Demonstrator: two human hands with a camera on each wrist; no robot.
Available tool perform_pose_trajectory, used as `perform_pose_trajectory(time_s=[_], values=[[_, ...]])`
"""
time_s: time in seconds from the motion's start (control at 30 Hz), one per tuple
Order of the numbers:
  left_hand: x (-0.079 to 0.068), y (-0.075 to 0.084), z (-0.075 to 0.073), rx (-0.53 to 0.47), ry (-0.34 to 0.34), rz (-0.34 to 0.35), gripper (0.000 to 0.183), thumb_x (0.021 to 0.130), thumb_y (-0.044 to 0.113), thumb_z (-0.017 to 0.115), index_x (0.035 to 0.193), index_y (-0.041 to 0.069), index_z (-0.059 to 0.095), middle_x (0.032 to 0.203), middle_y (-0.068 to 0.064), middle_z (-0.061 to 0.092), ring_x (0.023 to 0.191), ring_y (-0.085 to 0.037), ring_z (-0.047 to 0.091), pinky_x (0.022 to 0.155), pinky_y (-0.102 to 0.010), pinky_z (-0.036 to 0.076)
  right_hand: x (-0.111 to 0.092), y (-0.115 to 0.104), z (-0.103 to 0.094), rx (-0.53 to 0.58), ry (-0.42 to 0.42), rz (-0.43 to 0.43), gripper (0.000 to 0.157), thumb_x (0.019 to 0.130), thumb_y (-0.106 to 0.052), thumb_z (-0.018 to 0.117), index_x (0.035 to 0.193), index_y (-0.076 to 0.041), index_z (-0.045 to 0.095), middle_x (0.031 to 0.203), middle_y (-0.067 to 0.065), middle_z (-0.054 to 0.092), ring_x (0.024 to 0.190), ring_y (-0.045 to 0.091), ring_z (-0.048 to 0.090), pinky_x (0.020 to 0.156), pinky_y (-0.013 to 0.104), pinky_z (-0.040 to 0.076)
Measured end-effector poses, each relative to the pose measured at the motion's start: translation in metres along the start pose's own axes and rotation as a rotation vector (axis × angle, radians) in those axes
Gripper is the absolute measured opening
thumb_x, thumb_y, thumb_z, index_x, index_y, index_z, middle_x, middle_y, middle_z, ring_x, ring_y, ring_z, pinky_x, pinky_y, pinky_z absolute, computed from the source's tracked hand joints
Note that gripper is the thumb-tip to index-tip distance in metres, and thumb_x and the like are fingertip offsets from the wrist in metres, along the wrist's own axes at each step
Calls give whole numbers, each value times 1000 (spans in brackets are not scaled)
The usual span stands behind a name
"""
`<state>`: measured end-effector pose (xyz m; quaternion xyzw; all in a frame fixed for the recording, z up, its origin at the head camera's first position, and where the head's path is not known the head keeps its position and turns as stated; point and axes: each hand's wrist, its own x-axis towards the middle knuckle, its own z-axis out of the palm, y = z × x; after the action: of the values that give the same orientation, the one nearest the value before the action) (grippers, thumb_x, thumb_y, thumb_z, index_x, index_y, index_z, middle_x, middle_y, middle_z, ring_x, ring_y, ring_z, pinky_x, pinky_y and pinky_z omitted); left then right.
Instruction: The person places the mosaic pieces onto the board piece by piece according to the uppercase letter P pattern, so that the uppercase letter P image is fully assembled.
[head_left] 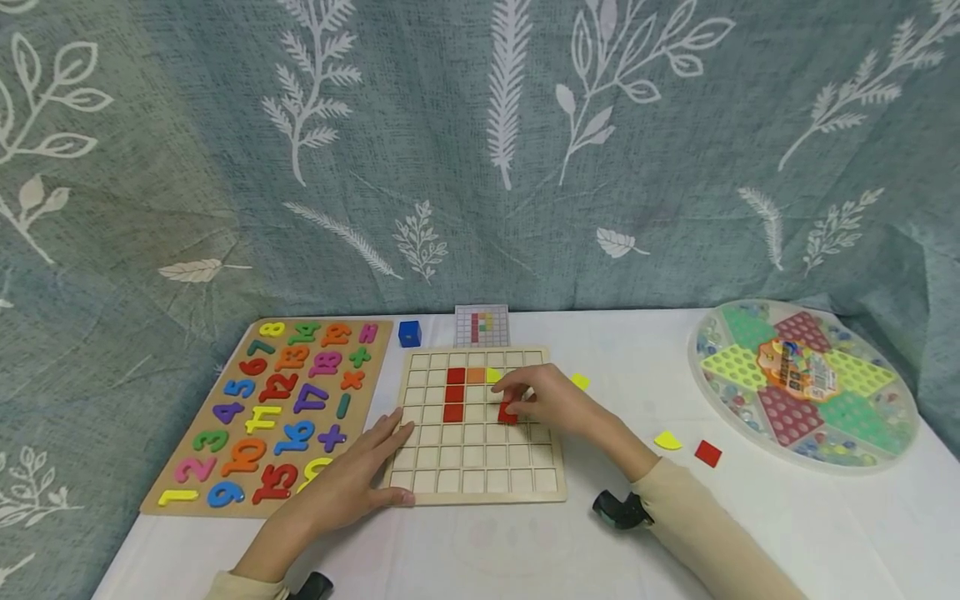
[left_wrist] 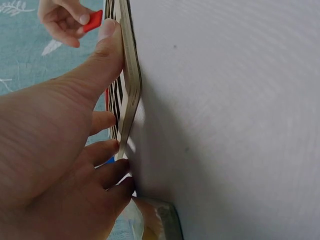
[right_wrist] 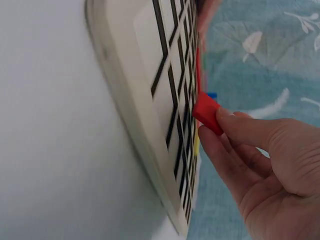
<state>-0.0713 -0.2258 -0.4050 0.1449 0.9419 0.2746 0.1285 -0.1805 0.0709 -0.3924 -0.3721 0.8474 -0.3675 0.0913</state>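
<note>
A wooden grid board (head_left: 480, 500) lies on the table with its lattice of square cells facing up. Red tiles (head_left: 453, 393) form a short column in it, with an orange tile (head_left: 476, 376) and a yellow tile (head_left: 492, 375) beside the top one. My right hand (head_left: 551, 400) pinches a red square tile (right_wrist: 207, 113) between thumb and fingertips, over the right half of the board. With fingers extended, my left hand (head_left: 352, 479) rests against the board's left edge, its thumb at the near left corner.
A number puzzle board (head_left: 225, 392) lies left, a blue cube (head_left: 409, 334) behind it. A pattern card (head_left: 482, 327) sits behind the grid. Right of it are a yellow quarter-round piece (head_left: 667, 440), a red tile (head_left: 708, 453), another yellow piece (head_left: 581, 382) and a round game board (head_left: 806, 383).
</note>
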Motion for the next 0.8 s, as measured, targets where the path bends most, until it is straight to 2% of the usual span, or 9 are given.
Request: perform_pose_trajectory(time_s=[0.3,0.6,0.8], values=[[1,-1,0,-2,-2,2,92,79,52,74,151,8,37,162,-14,19,147,-41,15,114,-60,24,17,-15,22,18,-26,-32,25,88,1,71,113,0,71,92,2,70,85,12,64,75,21,54],[0,-1,1,1,-3,7,91,79,51,74,151,8,37,162,-15,20,147,-42,15,113,-60,25,27,-26,37,10,-46,-65,23,89,1,70,111,-4,72,98,2,71,85,10,64,73,19,52],[0,-2,1,2,1,7,92,80,52,73,151,8,37,162,-14,19,147,-42,16,113,-60,26,33,-32,46,22,-71,-47,23,90,-1,70,112,-5,71,100,1,71,87,7,63,76,17,52]])
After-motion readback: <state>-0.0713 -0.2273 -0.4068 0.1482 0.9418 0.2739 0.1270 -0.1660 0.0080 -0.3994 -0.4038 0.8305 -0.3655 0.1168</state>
